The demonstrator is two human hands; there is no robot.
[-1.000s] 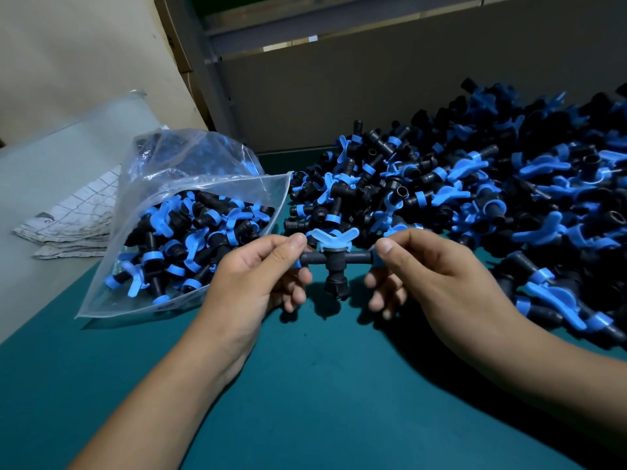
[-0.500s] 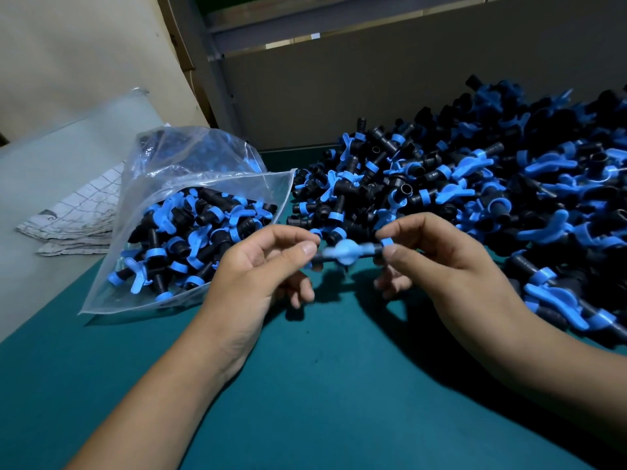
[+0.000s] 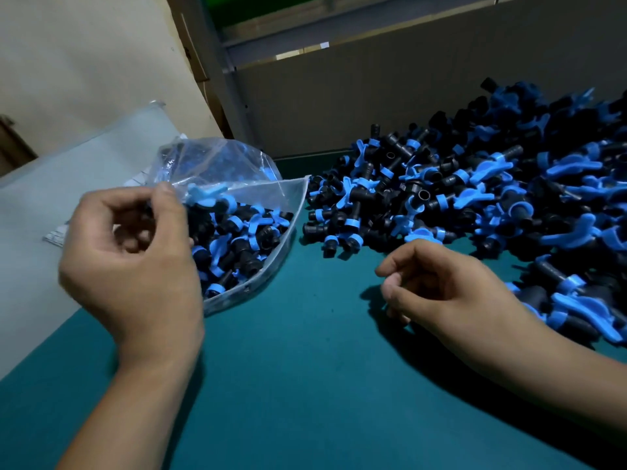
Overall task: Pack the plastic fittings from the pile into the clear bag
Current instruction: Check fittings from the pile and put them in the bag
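A fitting is pinched at the clear bag mouth by the left hand; the right hand, loosely curled, is held empty beside the pile.

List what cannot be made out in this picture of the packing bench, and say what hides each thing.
- Head view: the fitting at the clear bag's mouth: the left hand covers its body, so the grip is unclear.
- The pile: cut off by the right edge; its extent is unknown.
- The right hand's palm: curled fingers hide it.
- The white sheet: mostly behind the left hand.
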